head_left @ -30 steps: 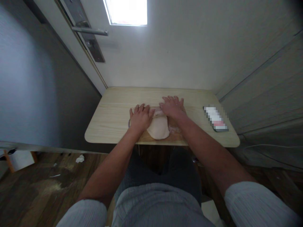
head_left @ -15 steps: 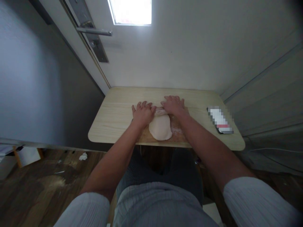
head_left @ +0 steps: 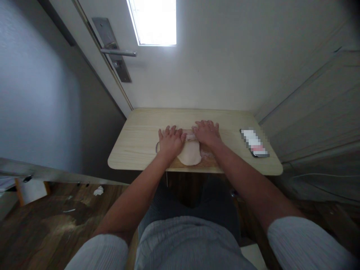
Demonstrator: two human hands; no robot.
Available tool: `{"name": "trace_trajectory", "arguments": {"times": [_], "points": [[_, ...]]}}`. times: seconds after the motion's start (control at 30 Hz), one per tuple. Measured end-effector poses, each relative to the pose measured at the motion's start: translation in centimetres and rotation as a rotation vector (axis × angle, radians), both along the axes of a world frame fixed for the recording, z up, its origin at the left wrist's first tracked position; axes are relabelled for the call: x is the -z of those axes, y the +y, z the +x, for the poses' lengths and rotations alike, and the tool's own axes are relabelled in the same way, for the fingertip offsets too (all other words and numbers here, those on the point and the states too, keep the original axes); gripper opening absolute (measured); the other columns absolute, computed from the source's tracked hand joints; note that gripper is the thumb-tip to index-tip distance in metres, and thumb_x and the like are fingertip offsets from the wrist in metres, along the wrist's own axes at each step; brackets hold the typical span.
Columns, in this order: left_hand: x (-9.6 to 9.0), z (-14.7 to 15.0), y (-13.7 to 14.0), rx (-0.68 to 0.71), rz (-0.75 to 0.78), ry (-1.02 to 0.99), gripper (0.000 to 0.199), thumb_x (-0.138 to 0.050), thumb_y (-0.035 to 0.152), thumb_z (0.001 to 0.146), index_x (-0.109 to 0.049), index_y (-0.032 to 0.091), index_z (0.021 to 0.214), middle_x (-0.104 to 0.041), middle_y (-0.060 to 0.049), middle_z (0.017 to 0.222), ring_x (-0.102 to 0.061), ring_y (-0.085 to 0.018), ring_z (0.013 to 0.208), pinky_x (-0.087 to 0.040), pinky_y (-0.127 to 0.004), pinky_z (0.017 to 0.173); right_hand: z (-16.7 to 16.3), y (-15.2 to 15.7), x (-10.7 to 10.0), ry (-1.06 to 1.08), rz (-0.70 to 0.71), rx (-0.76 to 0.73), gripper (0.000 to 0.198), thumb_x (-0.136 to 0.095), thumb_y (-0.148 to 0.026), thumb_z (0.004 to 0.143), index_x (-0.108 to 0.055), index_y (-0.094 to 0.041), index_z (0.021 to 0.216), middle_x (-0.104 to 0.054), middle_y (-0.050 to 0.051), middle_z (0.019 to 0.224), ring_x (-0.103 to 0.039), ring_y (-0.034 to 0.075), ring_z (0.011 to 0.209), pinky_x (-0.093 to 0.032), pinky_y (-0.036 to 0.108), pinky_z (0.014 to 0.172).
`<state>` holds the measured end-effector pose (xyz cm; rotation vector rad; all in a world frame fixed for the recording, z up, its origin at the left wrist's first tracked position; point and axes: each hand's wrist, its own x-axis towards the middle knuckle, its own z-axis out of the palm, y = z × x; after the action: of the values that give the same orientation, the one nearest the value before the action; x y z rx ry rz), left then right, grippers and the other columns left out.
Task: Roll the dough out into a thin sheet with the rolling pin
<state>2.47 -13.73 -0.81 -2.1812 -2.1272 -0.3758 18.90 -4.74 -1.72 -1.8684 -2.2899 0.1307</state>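
A flat, rounded sheet of pale dough (head_left: 189,153) lies on a wooden cutting board (head_left: 210,160). Across its far edge is a flour-dusted rolling pin (head_left: 191,137), of which only the middle shows. My left hand (head_left: 171,141) rests flat over the pin's left end, fingers spread and pointing away from me. Over the right end lies my right hand (head_left: 207,132), also flat with its fingers apart. Both palms press on the pin without wrapping round it, and they hide its ends. Some flour whitens the board right of the dough.
The board sits on a small light-wood table (head_left: 135,135) against a white door (head_left: 225,67) with a metal handle (head_left: 119,52). A phone (head_left: 254,143) lies on the table's right side. A metal ring (head_left: 156,147) shows at the board's left edge. Crumpled paper (head_left: 98,191) is on the floor.
The camera view has tilted up a little. Both hands and the rolling pin have come slightly toward me over the dough, so less of the dough shows.
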Motion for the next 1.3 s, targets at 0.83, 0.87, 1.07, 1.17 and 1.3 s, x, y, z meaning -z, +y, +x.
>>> {"name": "trace_trajectory", "arguments": {"times": [0.83, 0.87, 1.07, 1.17, 1.3], "points": [[1.1, 3.2, -7.2, 0.097, 0.073, -0.014, 0.061, -0.026, 0.054, 0.105, -0.038, 0.022, 0.155, -0.046, -0.011, 0.158, -0.038, -0.031, 0.147, -0.021, -0.062, 0.121, 4.4, -7.8, 2.0, 0.028, 0.158, -0.009, 0.059, -0.025, -0.050, 0.104, -0.050, -0.018, 0.147, -0.047, 0.014, 0.155, -0.034, 0.035, 0.145, -0.020, 0.067, 0.115], [1.3, 3.3, -7.5, 0.099, 0.080, -0.018, 0.061, -0.027, 0.054, 0.104, -0.038, 0.022, 0.156, -0.045, -0.011, 0.159, -0.038, -0.031, 0.148, -0.021, -0.061, 0.121, 4.6, -8.1, 2.1, 0.034, 0.167, -0.008, 0.059, -0.026, -0.051, 0.104, -0.049, -0.018, 0.147, -0.047, 0.014, 0.155, -0.034, 0.035, 0.145, -0.020, 0.067, 0.116], [2.0, 3.9, -9.7, 0.129, 0.095, -0.028, 0.065, -0.029, 0.056, 0.104, -0.032, 0.021, 0.159, -0.039, -0.009, 0.163, -0.032, -0.029, 0.151, -0.021, -0.058, 0.123, 5.7, -10.1, 2.6, 0.048, 0.215, -0.006, 0.059, -0.029, -0.052, 0.104, -0.047, -0.018, 0.149, -0.048, 0.015, 0.155, -0.035, 0.034, 0.144, -0.020, 0.066, 0.116], [2.2, 4.3, -10.7, 0.122, 0.099, -0.022, 0.068, -0.031, 0.058, 0.102, -0.029, 0.021, 0.160, -0.035, -0.009, 0.164, -0.028, -0.028, 0.153, -0.019, -0.057, 0.124, 6.2, -10.8, 2.8, 0.039, 0.223, -0.014, 0.059, -0.031, -0.052, 0.104, -0.048, -0.017, 0.149, -0.048, 0.016, 0.154, -0.035, 0.034, 0.145, -0.020, 0.066, 0.116], [2.5, 4.7, -11.3, 0.114, 0.071, -0.013, 0.072, -0.030, 0.062, 0.101, -0.028, 0.021, 0.160, -0.030, -0.009, 0.166, -0.025, -0.030, 0.154, -0.019, -0.059, 0.124, 6.4, -11.2, 2.6, 0.020, 0.206, -0.008, 0.059, -0.030, -0.052, 0.104, -0.048, -0.016, 0.148, -0.046, 0.016, 0.156, -0.033, 0.033, 0.147, -0.020, 0.065, 0.117]]}}
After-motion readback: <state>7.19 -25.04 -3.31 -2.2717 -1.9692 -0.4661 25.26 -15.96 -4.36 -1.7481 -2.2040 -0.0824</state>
